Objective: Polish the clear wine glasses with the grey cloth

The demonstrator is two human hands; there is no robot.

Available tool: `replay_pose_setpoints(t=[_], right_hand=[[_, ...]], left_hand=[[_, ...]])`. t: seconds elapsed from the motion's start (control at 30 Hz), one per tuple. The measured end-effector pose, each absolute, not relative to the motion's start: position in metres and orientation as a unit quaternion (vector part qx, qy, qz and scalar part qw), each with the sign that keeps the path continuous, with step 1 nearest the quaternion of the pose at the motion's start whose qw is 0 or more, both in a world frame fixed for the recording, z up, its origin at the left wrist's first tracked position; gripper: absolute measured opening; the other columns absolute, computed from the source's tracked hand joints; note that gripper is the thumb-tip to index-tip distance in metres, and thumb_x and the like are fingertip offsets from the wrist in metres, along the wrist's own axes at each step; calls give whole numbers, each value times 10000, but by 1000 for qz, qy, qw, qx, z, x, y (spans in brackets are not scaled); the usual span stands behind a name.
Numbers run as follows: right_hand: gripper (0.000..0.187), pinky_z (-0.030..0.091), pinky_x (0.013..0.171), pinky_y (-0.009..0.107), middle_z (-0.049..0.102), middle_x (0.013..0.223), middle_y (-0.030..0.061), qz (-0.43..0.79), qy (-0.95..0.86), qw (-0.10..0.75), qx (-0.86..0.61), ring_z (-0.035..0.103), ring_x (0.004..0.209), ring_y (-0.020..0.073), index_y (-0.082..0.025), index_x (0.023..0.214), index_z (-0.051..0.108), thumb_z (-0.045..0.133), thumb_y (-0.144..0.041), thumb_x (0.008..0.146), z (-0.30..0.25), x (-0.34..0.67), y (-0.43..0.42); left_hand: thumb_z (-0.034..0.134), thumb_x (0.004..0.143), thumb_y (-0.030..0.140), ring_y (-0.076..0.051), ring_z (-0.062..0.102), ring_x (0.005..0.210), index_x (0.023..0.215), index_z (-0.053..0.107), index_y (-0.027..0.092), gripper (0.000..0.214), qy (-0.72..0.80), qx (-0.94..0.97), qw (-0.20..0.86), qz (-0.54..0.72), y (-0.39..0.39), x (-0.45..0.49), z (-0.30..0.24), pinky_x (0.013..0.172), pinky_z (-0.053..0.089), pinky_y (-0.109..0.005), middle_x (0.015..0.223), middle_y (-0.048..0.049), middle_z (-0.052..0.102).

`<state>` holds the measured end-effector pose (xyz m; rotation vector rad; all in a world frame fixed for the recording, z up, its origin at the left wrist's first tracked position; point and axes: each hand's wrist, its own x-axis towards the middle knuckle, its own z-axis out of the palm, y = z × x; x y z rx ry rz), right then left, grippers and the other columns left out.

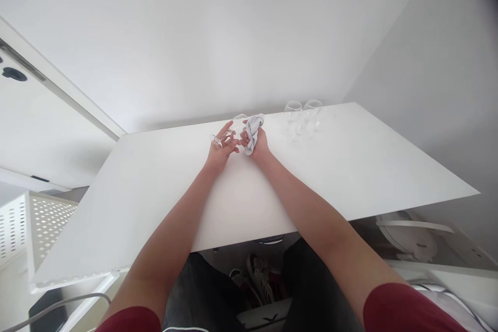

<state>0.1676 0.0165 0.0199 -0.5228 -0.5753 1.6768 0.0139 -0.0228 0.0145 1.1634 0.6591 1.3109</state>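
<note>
A clear wine glass [216,141] lies tilted in my left hand [221,151]. Its round foot points toward the left and its stem passes between my fingers, which are closed around it. The bowl end, partly hidden, faces my right hand [261,144]. Bunched in that right hand is a light grey cloth [254,132], close beside the glass's bowl. Both hands are over the white table [241,197], near its far edge; whether the cloth touches the glass I cannot tell.
Stemmed glasses [293,109] stand upright on the table's far right, by the wall [233,36]. A white perforated basket [49,218] is at the lower left. Under the table's right side is a round white appliance [408,238]. A grey cable [58,305] runs at lower left.
</note>
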Motion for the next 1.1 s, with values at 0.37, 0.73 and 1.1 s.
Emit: replay_pose_setpoints(t=[0.37,0.73,1.1], right_hand=[[166,345,412,246,418,584,-50,679,-243,634,-278,347,475,136,-257,962,570,539,-414,920,21,174,20],[302,402,476,267,451,556,-46,680,-267,629,-266,411,499,130,-246,797,512,646,-499,893,20,167,14],[369,422,562,262,538,701,-34,601,-376,639,-298,506,643,147,-253,790,486,748,-508,840,22,157,8]], left_hand=[[960,634,287,-241,734,1020,1498,587,317,942,283,490,650,507,-31,14,28,755,628,-322,1199,-116,689],[781,783,361,-203,647,856,930,832,191,230,275,529,643,480,-36,13,34,606,534,-299,1120,-143,726],[897,740,445,-125,600,705,963,819,202,339,390,449,510,621,-21,16,11,700,538,-300,785,-25,649]])
